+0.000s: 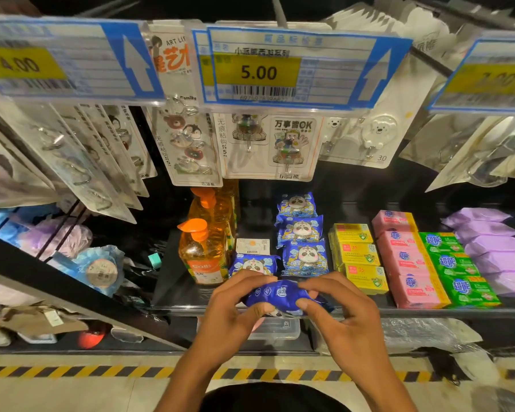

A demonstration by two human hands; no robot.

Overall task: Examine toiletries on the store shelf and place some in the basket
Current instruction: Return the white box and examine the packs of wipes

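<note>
Fingers (252, 307) of the left hand (229, 304) and right hand (339, 307) pinch one blue pack (280, 294) by its ends, just near of the shelf (173, 281) edge. It looks under examination; no basket shows. Beyond lie four panda packs (302, 230), three yellow boxes (357, 254), four pink bars (405, 260) and three green bars (452, 263).

Just two bare hands, left hand (235, 301) and right hand (342, 304), with forearms (191, 373) bare down to the frame edge around 6 o'clock. Plain black clothing (277, 396) shows at 6 o'clock, can't tell what garment.
</note>
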